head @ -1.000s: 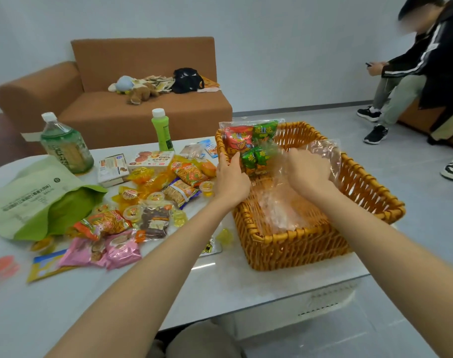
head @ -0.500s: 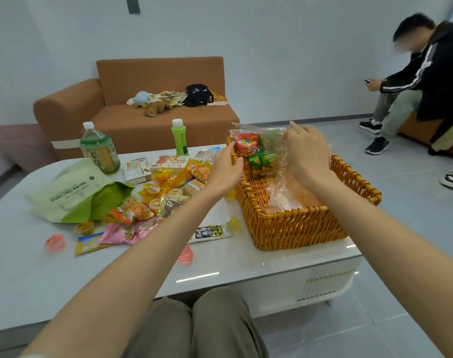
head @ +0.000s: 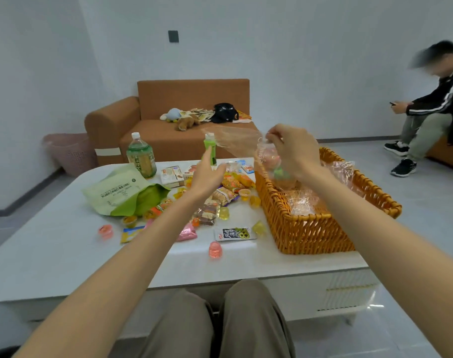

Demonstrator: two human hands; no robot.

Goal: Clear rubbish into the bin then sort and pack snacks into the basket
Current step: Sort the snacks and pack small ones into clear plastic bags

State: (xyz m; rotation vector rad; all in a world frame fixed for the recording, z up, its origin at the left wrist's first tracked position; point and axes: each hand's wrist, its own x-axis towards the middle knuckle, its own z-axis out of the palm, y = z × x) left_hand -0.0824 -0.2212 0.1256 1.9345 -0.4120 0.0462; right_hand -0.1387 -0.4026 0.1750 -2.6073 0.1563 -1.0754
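Your right grip [head: 292, 151] is pinched, thumb against fingers, on the top of a crumpled clear plastic bag [head: 235, 142]. You hold it raised over the far left corner of the orange wicker basket [head: 310, 228], which stands at the right end of the white worktop [head: 52, 259]. Red and green snack packets [head: 279, 171] show blurred through the film, hanging just above the basket's rim. Your left grip [head: 207, 174] holds nothing, its fingers straight and apart above the heap of loose snack packets [head: 230, 184] toward the far edge.

The weak point is that pinch. You have only a small fold of slippery film, and the weight hangs below it. If the film slides, the packets probably strike the rim and spill onto the worktop rather than inside. I cannot tell whether the bag's mouth faces up or down, so a tilt may empty it early.

The bag's loose flap spreads left, close to the slim green bottle with a white cap [head: 209, 144]. Your left fingertips are just beside that bottle. It is tall and narrow, so a sweep from either could topple it into the snacks.

The pink plastic bin [head: 67, 151] stands on the floor well beyond the far left corner, so any rubbish film carried there passes over both bottles.
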